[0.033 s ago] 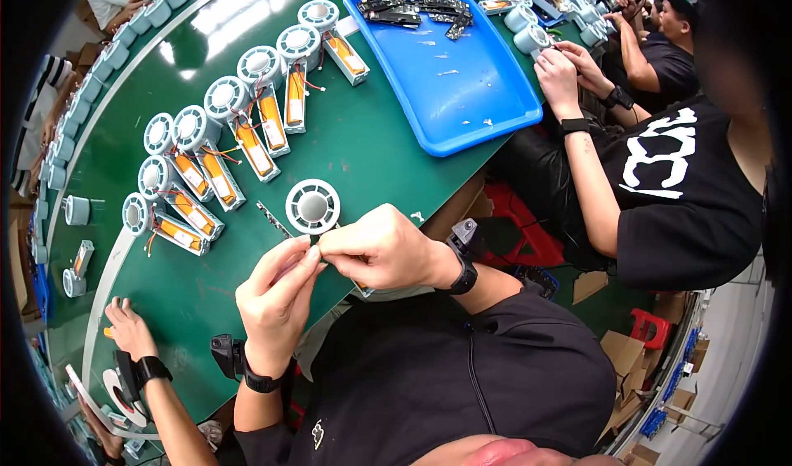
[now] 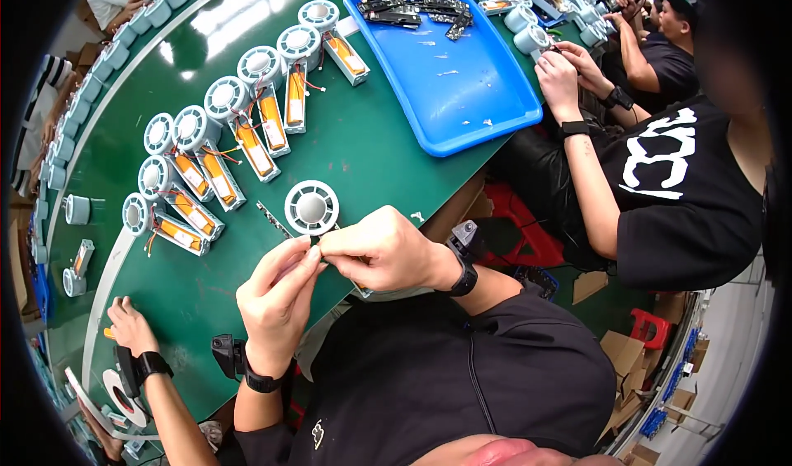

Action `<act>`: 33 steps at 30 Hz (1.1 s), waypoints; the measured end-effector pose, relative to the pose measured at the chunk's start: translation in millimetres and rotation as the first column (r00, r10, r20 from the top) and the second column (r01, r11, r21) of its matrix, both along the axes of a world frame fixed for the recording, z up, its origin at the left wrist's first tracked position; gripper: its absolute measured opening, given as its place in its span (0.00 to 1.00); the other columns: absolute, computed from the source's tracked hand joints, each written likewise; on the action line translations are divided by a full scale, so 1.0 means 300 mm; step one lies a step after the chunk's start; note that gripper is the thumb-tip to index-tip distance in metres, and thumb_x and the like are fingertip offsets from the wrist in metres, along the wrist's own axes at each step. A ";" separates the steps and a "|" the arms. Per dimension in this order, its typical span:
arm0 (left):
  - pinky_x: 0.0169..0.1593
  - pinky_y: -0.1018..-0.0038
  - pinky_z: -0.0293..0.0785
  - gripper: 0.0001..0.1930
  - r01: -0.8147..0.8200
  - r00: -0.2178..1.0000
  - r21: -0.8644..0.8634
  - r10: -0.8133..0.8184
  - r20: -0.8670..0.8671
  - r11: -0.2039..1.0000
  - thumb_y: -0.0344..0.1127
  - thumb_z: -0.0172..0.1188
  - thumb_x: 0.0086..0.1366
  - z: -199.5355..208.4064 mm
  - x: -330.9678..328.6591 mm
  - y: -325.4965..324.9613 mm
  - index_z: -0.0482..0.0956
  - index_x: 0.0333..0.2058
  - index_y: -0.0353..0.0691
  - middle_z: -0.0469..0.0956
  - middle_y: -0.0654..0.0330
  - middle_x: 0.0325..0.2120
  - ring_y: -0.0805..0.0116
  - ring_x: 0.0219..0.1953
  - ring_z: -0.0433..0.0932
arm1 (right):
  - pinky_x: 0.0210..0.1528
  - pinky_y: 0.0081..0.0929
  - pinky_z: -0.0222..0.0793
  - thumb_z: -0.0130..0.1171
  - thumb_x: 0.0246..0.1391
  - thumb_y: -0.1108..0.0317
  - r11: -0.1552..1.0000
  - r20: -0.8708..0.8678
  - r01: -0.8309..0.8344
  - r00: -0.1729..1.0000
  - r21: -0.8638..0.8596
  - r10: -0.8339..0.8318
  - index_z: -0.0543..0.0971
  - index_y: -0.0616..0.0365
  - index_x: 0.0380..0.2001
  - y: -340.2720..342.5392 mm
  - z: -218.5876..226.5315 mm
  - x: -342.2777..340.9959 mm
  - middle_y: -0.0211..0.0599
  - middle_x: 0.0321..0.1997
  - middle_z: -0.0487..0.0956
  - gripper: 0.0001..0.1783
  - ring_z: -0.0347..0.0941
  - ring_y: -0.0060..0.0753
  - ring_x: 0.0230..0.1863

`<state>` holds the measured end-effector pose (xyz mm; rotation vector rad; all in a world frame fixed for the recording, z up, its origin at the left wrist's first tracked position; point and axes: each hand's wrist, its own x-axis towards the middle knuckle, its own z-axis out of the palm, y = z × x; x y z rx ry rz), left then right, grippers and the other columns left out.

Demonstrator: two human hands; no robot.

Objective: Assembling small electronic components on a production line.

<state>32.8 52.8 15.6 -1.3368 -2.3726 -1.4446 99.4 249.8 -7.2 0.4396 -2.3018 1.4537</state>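
My left hand is closed in a pinch, thumb and fingertips on a small black part. My right hand is pinched shut against the same spot; what its fingers hold is hidden. Just beyond my fingertips lies a pale blue handheld fan, its round slotted head facing up. Its body runs beneath my right hand, and only a bit of the lower end shows by the wrist. A narrow dark circuit board strip slants out beside the fan head, left of it; its near end reaches toward my left fingers.
Several opened fans with orange batteries and loose wires lie in a curved row beyond. A blue tray holds dark circuit boards at its far end. A co-worker's hand rests at left; another person works at right.
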 end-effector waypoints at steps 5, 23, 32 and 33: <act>0.43 0.73 0.85 0.13 -0.015 1.000 -0.002 0.015 -0.006 1.000 0.18 0.71 0.56 -0.004 -0.002 0.014 0.86 0.42 0.33 0.84 0.52 0.43 0.62 0.39 0.87 | 0.20 0.29 0.68 0.64 0.47 0.82 0.995 -0.015 0.094 0.995 -0.025 -0.095 0.84 0.61 0.37 -0.024 0.000 0.022 0.38 0.20 0.79 0.11 0.76 0.36 0.17; 0.42 0.70 0.84 0.16 0.004 0.981 0.002 -0.004 -0.194 1.000 0.20 0.65 0.62 -0.024 0.014 -0.007 0.82 0.50 0.34 0.83 0.51 0.45 0.58 0.36 0.86 | 0.28 0.25 0.72 0.58 0.54 0.84 0.996 0.034 0.048 0.998 -0.075 -0.046 0.83 0.65 0.44 -0.014 0.002 0.033 0.41 0.30 0.85 0.14 0.80 0.30 0.25; 0.36 0.66 0.78 0.15 0.121 0.978 -0.177 -0.087 0.190 0.977 0.28 0.64 0.63 0.005 0.009 0.013 0.79 0.48 0.36 0.81 0.54 0.43 0.56 0.35 0.82 | 0.28 0.19 0.65 0.61 0.59 0.75 0.995 0.393 -0.095 0.914 -0.037 0.101 0.79 0.66 0.35 0.060 0.067 0.087 0.31 0.27 0.79 0.04 0.72 0.19 0.26; 0.36 0.67 0.78 0.15 0.175 0.904 -0.135 -0.105 0.414 0.975 0.29 0.66 0.61 0.007 0.006 0.017 0.79 0.47 0.36 0.80 0.54 0.43 0.57 0.36 0.82 | 0.30 0.18 0.66 0.61 0.60 0.74 0.985 0.485 -0.165 0.858 -0.048 0.167 0.77 0.65 0.34 0.054 0.095 0.074 0.30 0.27 0.78 0.05 0.72 0.18 0.28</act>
